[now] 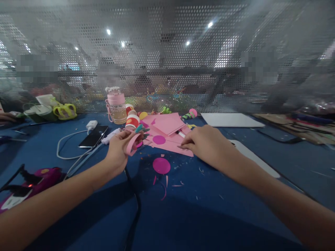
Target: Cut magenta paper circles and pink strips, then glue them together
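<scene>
My left hand (117, 148) is closed on a curled pink paper strip (131, 145), bent into a loop, with its fingertips towards the paper pile. Over the right edge of a pink paper sheet (170, 145), my right hand (201, 141) has its fingers pinched together. Whether they grip the sheet or something small, I cannot make out. A white pen-like stick (181, 134) lies just beyond those fingertips. One magenta paper circle (158, 139) rests on the sheet; another magenta circle (161, 165) lies on the blue table between my hands.
Paper scraps (163, 190) litter the table (172, 223). Further back stand a pink-lidded bottle (116, 106) and red-and-white paper cups (132, 121). A phone (93, 136), cables and a magenta power strip (44, 177) are left. A white board (231, 120) lies right, before a perforated metal screen (167, 55).
</scene>
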The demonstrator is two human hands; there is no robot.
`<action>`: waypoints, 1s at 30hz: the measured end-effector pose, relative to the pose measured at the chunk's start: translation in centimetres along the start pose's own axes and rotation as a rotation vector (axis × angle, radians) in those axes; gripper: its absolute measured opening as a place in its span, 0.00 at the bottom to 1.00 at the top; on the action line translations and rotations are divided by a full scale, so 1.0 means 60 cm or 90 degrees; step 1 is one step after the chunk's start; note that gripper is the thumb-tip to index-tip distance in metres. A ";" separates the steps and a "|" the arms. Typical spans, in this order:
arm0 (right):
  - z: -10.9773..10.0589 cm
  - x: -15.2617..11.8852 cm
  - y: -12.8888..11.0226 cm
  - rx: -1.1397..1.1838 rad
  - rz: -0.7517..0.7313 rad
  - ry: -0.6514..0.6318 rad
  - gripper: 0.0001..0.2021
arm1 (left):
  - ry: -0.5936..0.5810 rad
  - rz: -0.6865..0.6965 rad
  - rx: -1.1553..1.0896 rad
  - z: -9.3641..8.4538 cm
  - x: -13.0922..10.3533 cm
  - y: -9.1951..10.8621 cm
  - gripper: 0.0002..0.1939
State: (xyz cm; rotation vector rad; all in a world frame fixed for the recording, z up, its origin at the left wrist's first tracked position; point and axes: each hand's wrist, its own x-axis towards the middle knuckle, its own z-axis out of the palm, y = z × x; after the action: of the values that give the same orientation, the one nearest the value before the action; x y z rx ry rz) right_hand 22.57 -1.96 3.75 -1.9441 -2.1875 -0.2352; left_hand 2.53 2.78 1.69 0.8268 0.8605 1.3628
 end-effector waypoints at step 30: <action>0.001 0.009 0.012 0.150 -0.062 -0.099 0.10 | 0.002 0.053 0.014 -0.006 0.011 -0.012 0.06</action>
State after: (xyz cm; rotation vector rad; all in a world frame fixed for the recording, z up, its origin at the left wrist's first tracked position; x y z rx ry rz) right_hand 23.25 -1.32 3.83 -1.7838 -2.2876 0.1587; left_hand 2.57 3.40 0.89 0.8871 0.8531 1.4302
